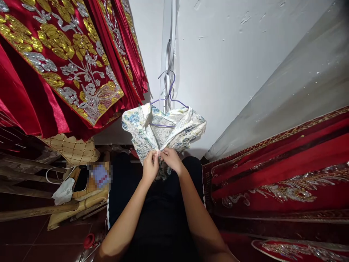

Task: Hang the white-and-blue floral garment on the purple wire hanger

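On my feed, both hands meet at the low point of the neck opening of a floral shirt (140, 122), which hangs from a purple hanger (172, 84) in front of a white wall (218, 72). The cloth covers the hanger's two sloping shoulders, its lower crossbar shows within the open neck, and the hem drops between dark-clad knees (118, 178). The left hand (151, 165) has its grip pinching one front edge between thumb and fingers; the right hand (170, 160) has its grip pinched on the other edge, just beside it. Whether a button or other fastener lies between the fingertips is too small for me to tell. I judge the step to be working the two edges together. To do it well, I'd level both edges first, so that neither side of the collar rides higher, then hold one firmly and make only small thumb movements with the other. I'd pull little toward the lap, since the hanger could swing or the cloth slip off a shoulder end, and I'd avoid creasing this seemingly thin fabric.
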